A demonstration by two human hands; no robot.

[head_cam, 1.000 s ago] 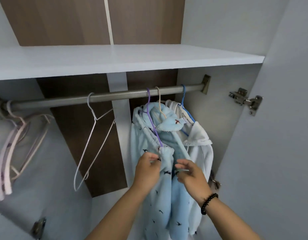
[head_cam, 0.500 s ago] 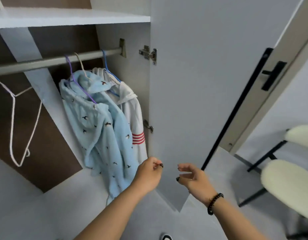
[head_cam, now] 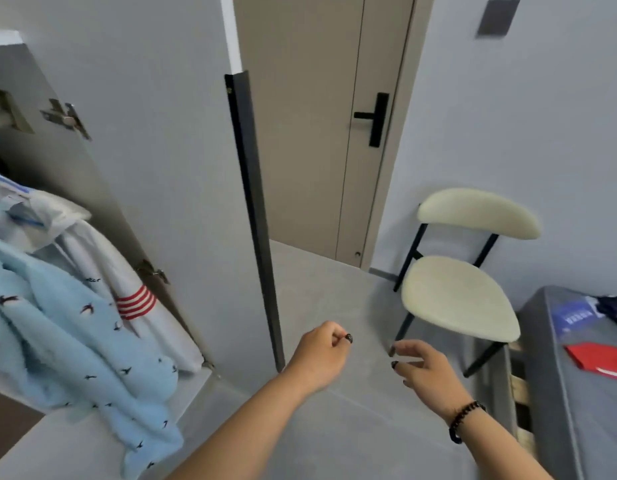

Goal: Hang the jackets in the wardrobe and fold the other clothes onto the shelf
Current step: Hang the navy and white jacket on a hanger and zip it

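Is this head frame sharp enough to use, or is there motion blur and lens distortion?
Head view: soft with motion smear, strongest on the hinge and the wall plate; wide-angle bending tilts the wardrobe door edge; lighting is flat and even, no glare; both empty hands, left hand and right hand, stay readable.

Blue jacket (head_cam: 68, 341) – white jacket (head_cam: 102, 268) – hung, touching

Left of my left hand (head_cam: 317, 355) hangs a pale blue jacket (head_cam: 57, 341) dotted with dark birds. Behind it, a white jacket (head_cam: 102, 258) shows red stripes. Beyond my right hand (head_cam: 425, 368), the chair (head_cam: 459, 299) is cream.
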